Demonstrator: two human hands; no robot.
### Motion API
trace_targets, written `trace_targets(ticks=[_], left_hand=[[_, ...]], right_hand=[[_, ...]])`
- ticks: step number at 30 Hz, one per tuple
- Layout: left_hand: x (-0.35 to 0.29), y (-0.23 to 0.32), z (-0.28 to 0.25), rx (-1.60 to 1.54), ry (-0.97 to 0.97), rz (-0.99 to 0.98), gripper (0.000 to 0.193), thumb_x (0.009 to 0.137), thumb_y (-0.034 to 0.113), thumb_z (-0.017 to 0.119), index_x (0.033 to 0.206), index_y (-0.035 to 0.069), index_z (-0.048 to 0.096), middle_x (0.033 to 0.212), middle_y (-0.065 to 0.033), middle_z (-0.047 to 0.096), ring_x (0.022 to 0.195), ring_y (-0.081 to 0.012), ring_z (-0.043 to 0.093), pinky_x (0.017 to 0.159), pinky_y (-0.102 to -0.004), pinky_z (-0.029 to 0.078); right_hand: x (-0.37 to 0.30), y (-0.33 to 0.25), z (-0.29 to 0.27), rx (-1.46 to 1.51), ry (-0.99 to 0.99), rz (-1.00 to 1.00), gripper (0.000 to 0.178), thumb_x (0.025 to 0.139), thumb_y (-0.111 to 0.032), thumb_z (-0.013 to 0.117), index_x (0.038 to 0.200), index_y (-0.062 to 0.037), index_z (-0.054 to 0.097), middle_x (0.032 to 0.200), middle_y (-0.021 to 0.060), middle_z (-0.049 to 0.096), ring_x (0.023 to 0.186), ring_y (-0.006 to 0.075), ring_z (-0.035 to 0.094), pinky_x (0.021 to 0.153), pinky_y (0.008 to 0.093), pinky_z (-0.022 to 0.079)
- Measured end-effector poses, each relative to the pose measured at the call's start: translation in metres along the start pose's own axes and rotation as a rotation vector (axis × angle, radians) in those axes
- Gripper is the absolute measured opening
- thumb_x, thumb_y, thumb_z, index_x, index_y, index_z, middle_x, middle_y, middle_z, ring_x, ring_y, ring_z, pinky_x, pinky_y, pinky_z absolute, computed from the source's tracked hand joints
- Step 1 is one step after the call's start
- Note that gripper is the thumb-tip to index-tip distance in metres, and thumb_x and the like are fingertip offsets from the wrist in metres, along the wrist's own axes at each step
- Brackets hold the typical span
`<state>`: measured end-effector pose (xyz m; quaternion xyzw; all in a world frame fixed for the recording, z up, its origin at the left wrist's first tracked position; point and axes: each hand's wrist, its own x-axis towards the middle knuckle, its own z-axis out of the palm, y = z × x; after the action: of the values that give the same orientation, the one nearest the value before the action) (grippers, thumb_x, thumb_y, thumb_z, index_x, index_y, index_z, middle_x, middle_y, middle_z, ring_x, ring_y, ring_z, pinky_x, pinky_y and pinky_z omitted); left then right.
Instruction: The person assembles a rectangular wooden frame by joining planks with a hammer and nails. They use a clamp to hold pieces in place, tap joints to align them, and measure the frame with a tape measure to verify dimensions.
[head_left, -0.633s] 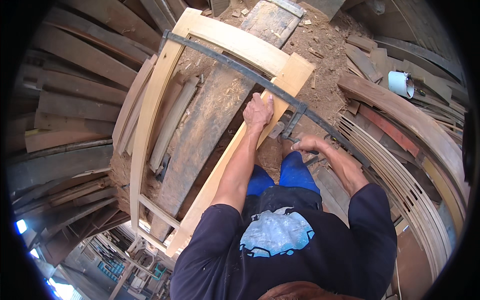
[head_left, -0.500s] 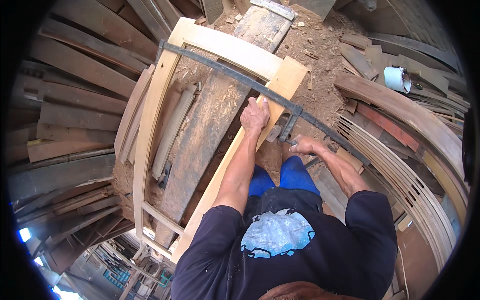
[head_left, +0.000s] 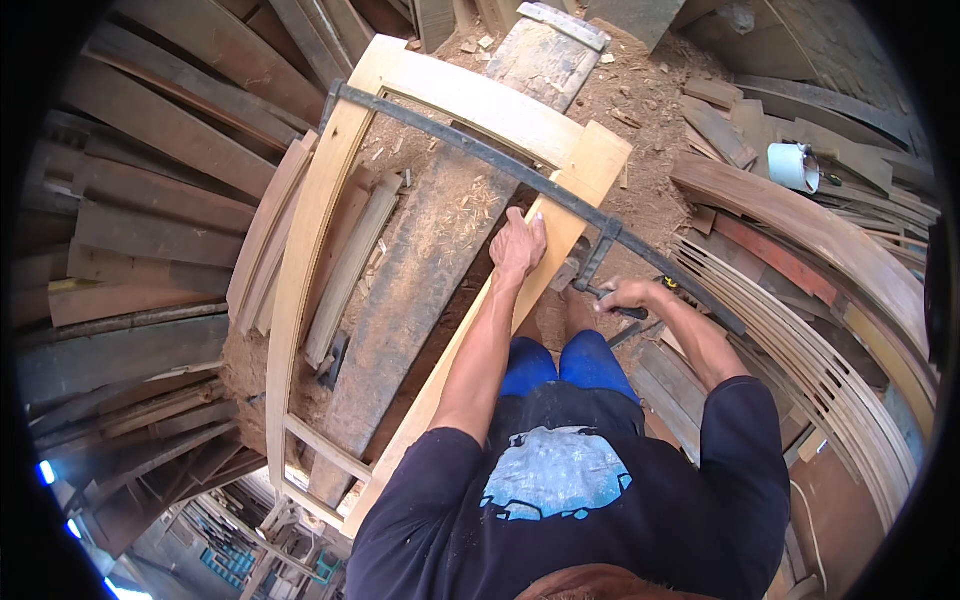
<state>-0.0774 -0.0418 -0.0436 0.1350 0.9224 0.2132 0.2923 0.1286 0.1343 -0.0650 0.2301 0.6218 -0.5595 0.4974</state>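
**Hands on a clamped wooden frame in a timber-strewn workshop**

A dirt floor [head_left: 650, 130] littered with sawdust and chips lies under stacks of dark weathered planks [head_left: 150, 200] on the left and bundles of thin curved wooden strips [head_left: 810, 370] on the right. A long grey, worn board, the bench [head_left: 440, 250], runs lengthwise through the middle with shavings on top. Over it lies a pale, new wooden frame with curved side rails [head_left: 310, 250], its top crosspiece arched. A long dark steel bar clamp [head_left: 480, 150] spans the frame near the top, from the left rail to beyond the right one.

The left hand [head_left: 518, 245] rests on the frame's right rail, fingers [head_left: 530, 222] laid flat along the wood and only loosely curled over its edge. The right hand [head_left: 625, 295] is just beside the clamp's sliding jaw, its fingers wrapped tight around a dark handle [head_left: 628, 312] that sits below the bar. A white cylindrical cup [head_left: 793, 165] lies well apart among boards at the upper right.
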Motion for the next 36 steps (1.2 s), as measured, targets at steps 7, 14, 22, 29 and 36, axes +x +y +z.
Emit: trace_targets(ticks=[7, 14, 22, 29, 36], left_hand=[[-0.020, -0.018, 0.000, 0.056, 0.056, -0.017, 0.040, 0.100, 0.043, 0.048, 0.102, 0.004, 0.052, 0.087, -0.0288, 0.069, 0.079, -0.0505, 0.068, 0.071, -0.0613, 0.052], [-0.017, -0.008, -0.009, 0.063, -0.047, -0.051, 0.046, 0.103, 0.047, 0.039, 0.107, 0.003, 0.054, 0.094, -0.0301, 0.070, 0.092, -0.0500, 0.067, 0.083, -0.0596, 0.051], [-0.012, -0.020, 0.000, 0.021, 0.014, 0.007, 0.047, 0.101, 0.047, 0.041, 0.105, 0.001, 0.054, 0.090, -0.0315, 0.069, 0.086, -0.0501, 0.068, 0.077, -0.0603, 0.053], [-0.012, -0.017, -0.007, 0.019, -0.076, -0.059, 0.051, 0.101, 0.050, 0.041, 0.107, 0.001, 0.054, 0.095, -0.0328, 0.069, 0.091, -0.0508, 0.068, 0.082, -0.0602, 0.052], [-0.008, -0.007, -0.008, 0.108, -0.006, -0.068, 0.047, 0.100, 0.047, 0.044, 0.102, 0.002, 0.057, 0.088, -0.0314, 0.069, 0.085, -0.0501, 0.068, 0.076, -0.0593, 0.053]], right_hand=[[0.015, -0.010, 0.003, 0.282, -0.251, 0.079, 0.015, 0.088, -0.014, 0.067, 0.077, -0.0031, 0.064, 0.063, 0.0010, 0.057, 0.052, 0.0106, 0.053, 0.049, 0.0299, 0.046], [-0.005, -0.017, 0.024, -0.407, 0.246, 0.010, 0.026, 0.086, -0.023, 0.069, 0.099, -0.0018, 0.072, 0.087, 0.0183, 0.072, 0.078, 0.0292, 0.070, 0.070, 0.0429, 0.054], [-0.018, -0.042, 0.054, -0.601, 0.639, 0.172, 0.033, 0.084, -0.026, 0.072, 0.113, -0.0099, 0.070, 0.098, 0.0250, 0.071, 0.098, 0.0435, 0.068, 0.085, 0.0519, 0.054], [0.009, -0.008, -0.004, 0.003, -0.091, 0.112, 0.023, 0.083, -0.022, 0.074, 0.096, -0.0040, 0.072, 0.080, 0.0036, 0.068, 0.069, 0.0152, 0.064, 0.065, 0.0333, 0.055], [0.042, 0.008, -0.002, 0.238, -0.310, 0.067, 0.016, 0.085, -0.014, 0.072, 0.090, 0.0014, 0.069, 0.069, 0.0038, 0.062, 0.058, 0.0124, 0.059, 0.049, 0.0302, 0.048]])
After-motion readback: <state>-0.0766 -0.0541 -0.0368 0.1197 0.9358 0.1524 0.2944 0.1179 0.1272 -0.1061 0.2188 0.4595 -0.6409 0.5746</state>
